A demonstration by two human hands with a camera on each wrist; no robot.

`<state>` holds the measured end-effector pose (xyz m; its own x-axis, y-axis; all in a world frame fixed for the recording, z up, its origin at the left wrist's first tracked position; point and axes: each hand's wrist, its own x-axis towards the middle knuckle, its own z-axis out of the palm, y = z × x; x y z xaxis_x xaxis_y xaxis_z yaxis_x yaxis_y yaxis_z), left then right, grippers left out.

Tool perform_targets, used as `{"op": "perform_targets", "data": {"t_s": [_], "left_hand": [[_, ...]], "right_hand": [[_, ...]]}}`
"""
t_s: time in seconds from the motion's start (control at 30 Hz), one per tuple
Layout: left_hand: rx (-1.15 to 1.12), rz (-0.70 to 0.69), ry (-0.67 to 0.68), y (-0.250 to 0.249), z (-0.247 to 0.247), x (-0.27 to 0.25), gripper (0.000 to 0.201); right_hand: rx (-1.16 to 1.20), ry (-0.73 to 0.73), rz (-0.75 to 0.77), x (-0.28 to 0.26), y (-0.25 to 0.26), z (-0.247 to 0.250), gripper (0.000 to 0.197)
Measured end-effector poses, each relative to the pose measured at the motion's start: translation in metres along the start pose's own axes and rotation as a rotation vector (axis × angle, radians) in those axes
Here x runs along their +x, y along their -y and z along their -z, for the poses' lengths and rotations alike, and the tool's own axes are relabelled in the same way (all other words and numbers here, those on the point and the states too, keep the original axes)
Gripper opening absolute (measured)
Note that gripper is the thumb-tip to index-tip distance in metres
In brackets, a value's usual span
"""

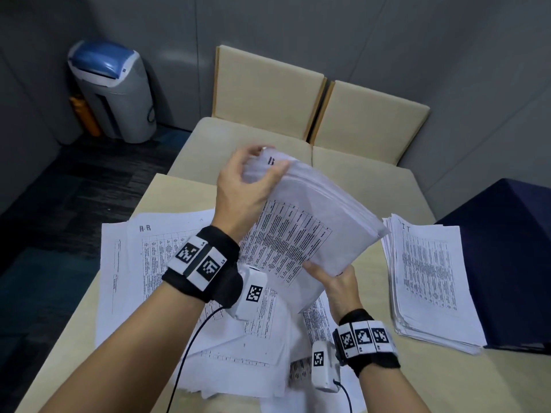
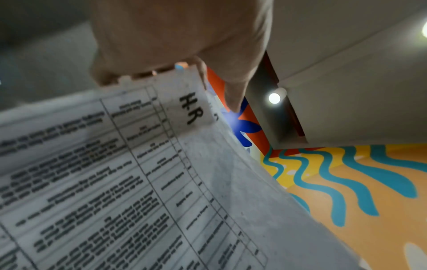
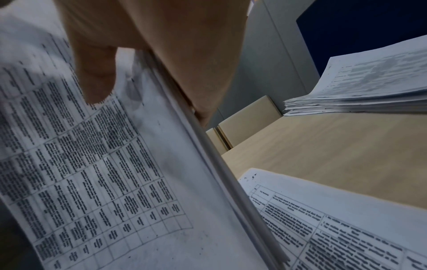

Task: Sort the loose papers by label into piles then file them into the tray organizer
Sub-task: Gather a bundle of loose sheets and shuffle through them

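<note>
A thick bundle of printed papers point(image 1: 310, 222) is held tilted above the table between both hands. My left hand point(image 1: 247, 186) grips its far top corner, thumb on the near face; the left wrist view shows the sheet point(image 2: 161, 182) there labelled "H-R". My right hand point(image 1: 337, 278) pinches the bundle's point(image 3: 115, 173) near bottom corner, thumb on the printed face. A neat pile marked "IT" point(image 1: 429, 278) lies on the right of the table. Loose sheets point(image 1: 167, 278), the top one marked "H-R", are spread under my arms. No tray organizer is recognisable.
A dark blue box-like object point(image 1: 512, 248) stands at the right table edge behind the IT pile. Two beige cushioned seats point(image 1: 313, 114) face the far side of the table point(image 1: 447, 383). A grey and blue bin point(image 1: 116, 90) stands in the far left corner.
</note>
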<state>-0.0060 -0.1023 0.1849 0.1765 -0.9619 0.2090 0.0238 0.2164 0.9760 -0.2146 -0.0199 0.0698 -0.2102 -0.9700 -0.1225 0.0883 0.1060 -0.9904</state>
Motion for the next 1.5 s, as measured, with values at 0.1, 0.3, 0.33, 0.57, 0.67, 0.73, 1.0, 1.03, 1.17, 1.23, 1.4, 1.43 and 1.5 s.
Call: {"op": "perform_targets", "data": {"t_s": [0.1, 0.3, 0.33, 0.57, 0.67, 0.73, 1.0, 1.03, 1.17, 1.23, 1.4, 1.43, 1.5], "left_hand": [[-0.068, -0.007, 0.115, -0.002, 0.003, 0.007, 0.015], [-0.207, 0.079, 0.007, 0.003, 0.012, 0.013, 0.007], [-0.213, 0.099, -0.031, 0.005, 0.013, 0.013, 0.013], [-0.292, 0.204, 0.144, 0.020, 0.027, 0.004, 0.076], [-0.074, 0.235, 0.301, 0.042, 0.041, -0.007, 0.109], [0.024, 0.266, 0.381, 0.059, 0.052, -0.018, 0.099], [0.079, 0.260, 0.346, 0.077, 0.021, -0.052, 0.038], [0.045, 0.268, 0.318, 0.076, 0.011, -0.054, 0.035], [-0.072, 0.350, 0.263, 0.086, -0.030, -0.069, 0.035], [-0.041, 0.373, 0.284, 0.095, -0.056, -0.081, 0.038], [0.158, 0.452, 0.418, 0.115, -0.124, -0.107, 0.024], [0.182, 0.479, 0.432, 0.118, -0.134, -0.111, 0.022], [0.184, 0.517, 0.438, 0.124, -0.150, -0.120, 0.017]], "right_hand": [[-0.017, -0.001, 0.019, 0.004, -0.002, 0.000, 0.030], [0.059, -0.056, -0.044, 0.008, -0.007, 0.000, 0.027], [0.055, -0.062, -0.051, 0.008, -0.008, -0.001, 0.026], [-0.061, -0.043, -0.104, 0.010, -0.012, -0.006, 0.025], [-0.134, -0.093, -0.103, 0.011, -0.008, -0.006, 0.015], [-0.152, -0.134, -0.100, 0.010, 0.001, -0.002, 0.039], [0.100, -0.121, 0.039, -0.010, 0.056, 0.024, 0.049], [0.080, -0.111, 0.031, -0.011, 0.054, 0.034, 0.053], [-0.195, -0.086, -0.107, -0.031, 0.025, 0.077, 0.035], [-0.266, -0.151, -0.161, -0.040, 0.006, 0.103, 0.026], [-0.298, -0.368, -0.209, -0.037, 0.001, 0.186, 0.023], [-0.317, -0.405, -0.212, -0.033, 0.004, 0.210, 0.023], [-0.390, -0.472, -0.206, -0.021, 0.008, 0.262, 0.019]]}}
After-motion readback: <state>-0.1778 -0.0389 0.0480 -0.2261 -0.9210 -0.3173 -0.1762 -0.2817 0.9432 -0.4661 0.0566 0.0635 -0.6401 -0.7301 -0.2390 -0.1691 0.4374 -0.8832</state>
